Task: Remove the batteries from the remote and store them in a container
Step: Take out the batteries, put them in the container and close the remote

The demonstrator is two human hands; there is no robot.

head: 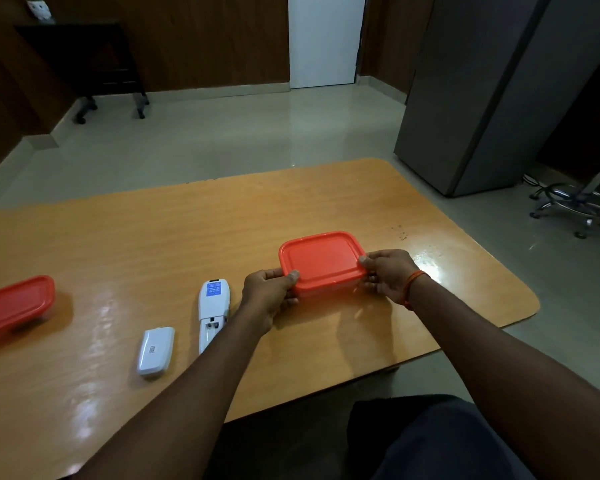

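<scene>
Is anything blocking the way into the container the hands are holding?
Yes. The orange lid sits on the container, covering its opening. The left hand and right hand grip its two ends. The remote lies left of it with its battery cover off.

Lidded container [323, 263] right on table [153, 237]; remote [212, 306] left of it, battery cover [155, 351] further left, second container [14, 306] far left.
</scene>
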